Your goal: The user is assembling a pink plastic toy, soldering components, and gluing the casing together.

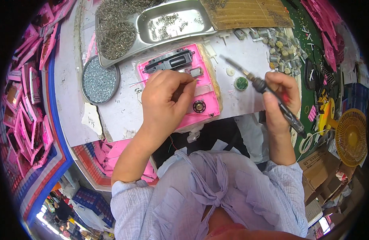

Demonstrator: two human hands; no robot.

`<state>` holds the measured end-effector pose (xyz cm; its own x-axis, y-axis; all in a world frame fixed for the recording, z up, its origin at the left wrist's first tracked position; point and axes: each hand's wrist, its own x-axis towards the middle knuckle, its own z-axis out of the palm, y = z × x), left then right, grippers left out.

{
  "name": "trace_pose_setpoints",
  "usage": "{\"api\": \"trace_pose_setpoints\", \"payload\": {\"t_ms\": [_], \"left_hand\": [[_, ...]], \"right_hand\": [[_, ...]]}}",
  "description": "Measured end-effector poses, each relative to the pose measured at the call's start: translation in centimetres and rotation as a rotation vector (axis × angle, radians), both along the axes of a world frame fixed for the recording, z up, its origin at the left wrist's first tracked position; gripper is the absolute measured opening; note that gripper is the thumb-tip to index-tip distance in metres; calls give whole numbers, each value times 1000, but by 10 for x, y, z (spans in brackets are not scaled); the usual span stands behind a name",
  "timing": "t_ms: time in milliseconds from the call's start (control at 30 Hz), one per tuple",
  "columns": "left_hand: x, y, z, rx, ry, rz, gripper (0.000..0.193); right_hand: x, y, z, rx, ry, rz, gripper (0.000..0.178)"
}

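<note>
A pink plastic housing [210,98] lies before me on a padded, plastic-wrapped block. It holds a black plastic mechanism [170,61], a small silver motor [196,72] and a round black speaker-like part [199,106]. My left hand [166,94] is over the housing, thumb and forefinger pinched just below the motor. What they grip is too small to make out. My right hand [281,98] is closed round a black pen-shaped tool [268,90] with a long metal shaft. Its tip is in the air, pointing up and left, apart from the housing.
Screws fill a metal tray [141,24] and a round dish [99,80] at the far left. Several small motors [286,54] lie at the far right, near a cardboard sheet [248,14]. A green-filled cup [241,83] stands beside the housing. Pink housings [26,116] pile at left; a yellow fan [351,137] stands right.
</note>
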<state>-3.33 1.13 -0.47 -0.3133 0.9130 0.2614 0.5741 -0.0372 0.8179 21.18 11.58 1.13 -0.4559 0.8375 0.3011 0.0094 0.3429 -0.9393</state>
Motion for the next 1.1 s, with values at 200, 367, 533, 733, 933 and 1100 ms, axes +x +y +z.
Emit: {"api": "trace_pose_setpoints", "payload": {"t_ms": [200,367,533,733,933,1100], "left_hand": [[9,9,-3,48,413,93,15],[9,10,-8,-9,450,85,15],[10,12,-8,-17,483,88,15],[9,13,-12,20,462,103,14],[9,14,-13,35,454,99,13],[9,13,-11,22,466,95,14]], "right_hand": [[2,0,-19,55,25,178,26],[-3,-1,-23,82,-49,174,27],[-7,4,-24,175,-79,192,28],[-10,6,-23,175,-90,196,28],[-14,5,-23,192,-105,189,27],[-15,4,-22,238,-113,195,27]]}}
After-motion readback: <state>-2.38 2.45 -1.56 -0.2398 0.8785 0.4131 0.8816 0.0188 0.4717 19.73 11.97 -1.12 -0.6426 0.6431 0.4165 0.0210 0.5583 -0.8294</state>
